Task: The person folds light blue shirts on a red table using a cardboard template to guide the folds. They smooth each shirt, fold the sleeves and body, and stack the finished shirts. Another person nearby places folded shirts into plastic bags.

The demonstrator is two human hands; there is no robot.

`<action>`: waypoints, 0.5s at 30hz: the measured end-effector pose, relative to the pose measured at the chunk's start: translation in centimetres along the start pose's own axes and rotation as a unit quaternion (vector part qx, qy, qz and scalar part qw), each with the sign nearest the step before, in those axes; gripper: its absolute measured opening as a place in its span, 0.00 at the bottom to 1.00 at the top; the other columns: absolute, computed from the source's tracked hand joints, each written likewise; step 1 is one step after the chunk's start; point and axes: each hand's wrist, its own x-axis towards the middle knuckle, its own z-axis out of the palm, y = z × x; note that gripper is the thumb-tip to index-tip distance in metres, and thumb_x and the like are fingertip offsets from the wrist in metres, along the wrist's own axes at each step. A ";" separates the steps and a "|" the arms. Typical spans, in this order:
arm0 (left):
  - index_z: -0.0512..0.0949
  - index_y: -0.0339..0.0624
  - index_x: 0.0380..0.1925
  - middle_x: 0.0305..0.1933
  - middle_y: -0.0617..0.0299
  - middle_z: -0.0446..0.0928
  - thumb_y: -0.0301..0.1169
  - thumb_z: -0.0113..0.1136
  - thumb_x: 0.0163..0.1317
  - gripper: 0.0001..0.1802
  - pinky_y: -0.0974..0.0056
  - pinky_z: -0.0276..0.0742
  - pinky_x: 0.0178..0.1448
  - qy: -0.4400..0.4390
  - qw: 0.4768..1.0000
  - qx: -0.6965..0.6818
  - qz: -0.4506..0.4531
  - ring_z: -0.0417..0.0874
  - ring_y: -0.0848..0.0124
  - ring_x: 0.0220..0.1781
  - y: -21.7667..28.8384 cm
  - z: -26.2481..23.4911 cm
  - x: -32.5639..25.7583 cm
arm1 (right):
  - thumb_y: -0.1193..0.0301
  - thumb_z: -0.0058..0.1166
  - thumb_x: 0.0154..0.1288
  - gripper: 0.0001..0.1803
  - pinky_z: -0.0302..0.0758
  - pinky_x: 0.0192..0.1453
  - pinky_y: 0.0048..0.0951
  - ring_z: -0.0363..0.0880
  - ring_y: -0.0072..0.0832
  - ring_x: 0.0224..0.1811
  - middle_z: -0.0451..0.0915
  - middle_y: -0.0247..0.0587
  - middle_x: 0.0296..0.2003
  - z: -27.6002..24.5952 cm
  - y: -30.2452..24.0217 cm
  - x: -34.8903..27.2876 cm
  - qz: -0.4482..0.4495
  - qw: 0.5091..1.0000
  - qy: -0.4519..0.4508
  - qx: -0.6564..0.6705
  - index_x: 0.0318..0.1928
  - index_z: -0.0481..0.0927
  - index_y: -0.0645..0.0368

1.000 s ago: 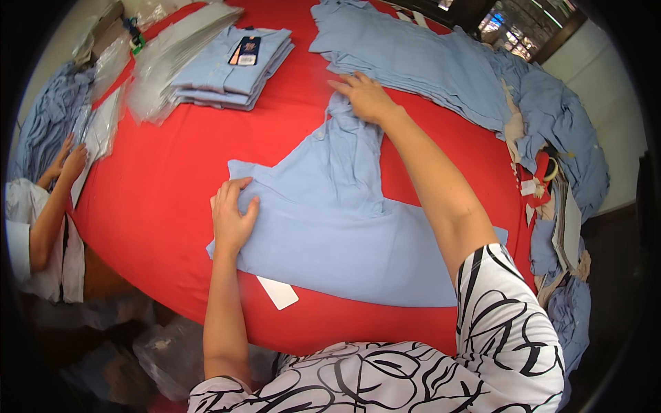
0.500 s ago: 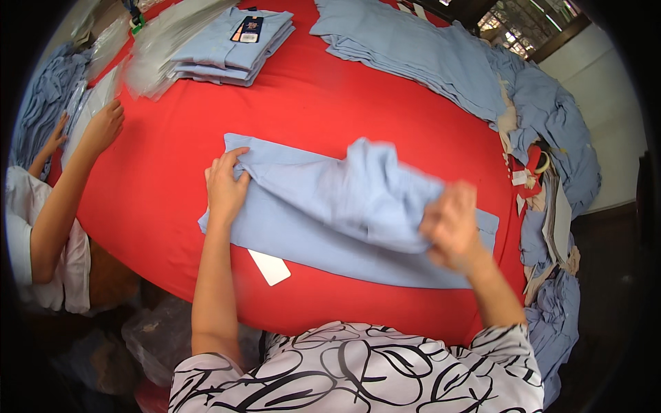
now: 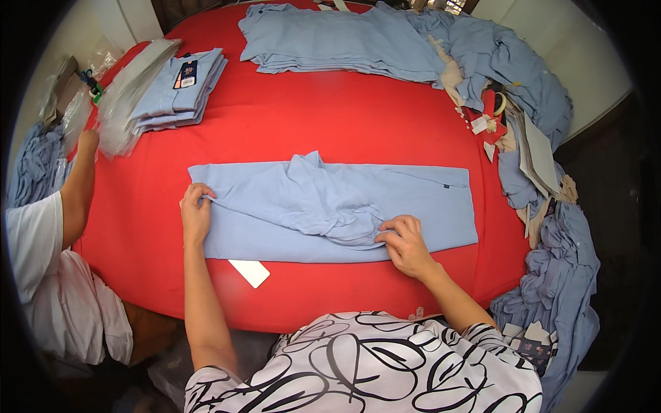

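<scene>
A light blue shirt [image 3: 430, 224] lies before me, folded into a long strip running left to right. Across its middle rests a crumpled sleeve [image 3: 320, 206], bunched on top of the flat cloth. With thumb and fingers my left hand [image 3: 195, 217] pinches the fabric at the strip's left end. My right hand [image 3: 407, 249] is closed on the lower right edge of the bunched sleeve. From beneath the shirt's near edge, on the left, a white card [image 3: 252, 274] sticks out.
The red cloth [image 3: 330, 117] covers the table. Folded shirts [image 3: 169, 103] with a dark tag sit at far left beside clear plastic bags [image 3: 134, 96]. Stacked blue shirts [image 3: 330, 45] lie at the back. White boards [image 3: 537, 158] lean right. A co-worker's arm [image 3: 79, 179] reaches in at left.
My right hand has come down and nearer, laying the raised sleeve onto the shirt. The left hand stays at the left end. The view has shifted, and the co-worker's arm has moved.
</scene>
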 end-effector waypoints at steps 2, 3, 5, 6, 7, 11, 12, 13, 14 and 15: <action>0.79 0.39 0.34 0.45 0.62 0.78 0.16 0.52 0.55 0.10 0.62 0.72 0.55 0.000 1.000 -0.001 0.010 0.78 0.60 0.49 -0.2 0.0 0.1 | 0.80 0.53 0.55 0.12 0.63 0.63 0.46 0.70 0.43 0.54 0.76 0.43 0.48 -1.2 1.4 -1.1 0.086 0.995 0.048 0.025 0.40 0.81 0.55; 0.79 0.39 0.36 0.46 0.61 0.78 0.16 0.52 0.55 0.11 0.60 0.71 0.56 -0.009 1.000 -0.011 -0.006 0.77 0.60 0.50 0.3 -0.1 0.0 | 0.79 0.52 0.56 0.13 0.63 0.64 0.46 0.69 0.44 0.55 0.76 0.45 0.49 -1.9 2.4 -2.0 0.131 0.988 0.074 0.038 0.42 0.82 0.55; 0.81 0.41 0.40 0.49 0.59 0.78 0.16 0.53 0.56 0.14 0.58 0.70 0.59 -0.026 0.999 -0.028 -0.035 0.77 0.59 0.53 1.7 -1.0 0.1 | 0.75 0.53 0.62 0.14 0.64 0.66 0.46 0.69 0.48 0.57 0.75 0.50 0.52 -3.2 7.1 -4.0 0.252 0.947 0.199 0.005 0.49 0.80 0.57; 0.81 0.41 0.42 0.51 0.58 0.77 0.16 0.53 0.56 0.15 0.56 0.70 0.60 0.015 0.997 0.070 0.014 0.77 0.58 0.54 2.4 -0.8 0.0 | 0.70 0.55 0.63 0.16 0.65 0.65 0.45 0.69 0.49 0.58 0.75 0.50 0.52 -4.6 9.4 -5.0 0.327 0.922 0.195 -0.071 0.51 0.79 0.58; 0.81 0.42 0.44 0.52 0.57 0.77 0.17 0.53 0.56 0.17 0.54 0.69 0.61 0.057 0.983 0.164 0.065 0.76 0.57 0.55 3.5 -0.1 -0.4 | 0.65 0.58 0.63 0.19 0.66 0.65 0.44 0.68 0.50 0.59 0.75 0.51 0.53 -5.7 10.9 -5.9 0.401 0.885 0.187 -0.147 0.52 0.78 0.60; 0.80 0.43 0.50 0.57 0.52 0.76 0.20 0.57 0.57 0.20 0.50 0.68 0.65 0.027 0.963 0.137 0.231 0.74 0.52 0.61 13.2 5.6 -2.8 | 0.55 0.64 0.60 0.30 0.68 0.63 0.44 0.70 0.50 0.58 0.75 0.53 0.53 -7.0 13.2 -7.5 0.553 0.802 0.111 -0.194 0.54 0.76 0.64; 0.80 0.45 0.51 0.56 0.50 0.76 0.20 0.57 0.56 0.21 0.50 0.69 0.64 -0.009 0.955 0.091 0.283 0.75 0.52 0.60 15.3 7.9 -4.1 | 0.54 0.64 0.60 0.31 0.69 0.62 0.45 0.72 0.50 0.57 0.76 0.54 0.53 -6.9 13.6 -7.5 0.549 0.808 0.112 -0.183 0.54 0.76 0.65; 0.79 0.48 0.55 0.62 0.52 0.74 0.25 0.62 0.57 0.22 0.46 0.65 0.68 -0.063 0.945 0.055 0.317 0.71 0.51 0.66 16.9 10.4 -5.5 | 0.53 0.64 0.59 0.32 0.70 0.62 0.46 0.73 0.51 0.55 0.77 0.55 0.52 -6.7 14.0 -7.4 0.545 0.813 0.113 -0.171 0.54 0.76 0.67; 0.78 0.50 0.57 0.65 0.54 0.72 0.30 0.63 0.58 0.24 0.44 0.61 0.71 -0.096 0.935 0.082 0.332 0.67 0.52 0.69 19.0 12.1 -7.0 | 0.55 0.65 0.59 0.31 0.71 0.60 0.44 0.75 0.50 0.53 0.78 0.55 0.50 -6.6 14.4 -7.4 0.544 0.816 0.108 -0.165 0.52 0.76 0.68; 0.77 0.51 0.59 0.68 0.56 0.69 0.35 0.64 0.59 0.25 0.41 0.57 0.73 -0.129 0.923 0.107 0.347 0.64 0.52 0.72 20.3 13.2 -8.1 | 0.57 0.66 0.59 0.29 0.73 0.58 0.43 0.77 0.49 0.51 0.79 0.55 0.48 -6.6 15.0 -7.5 0.543 0.818 0.104 -0.160 0.51 0.76 0.69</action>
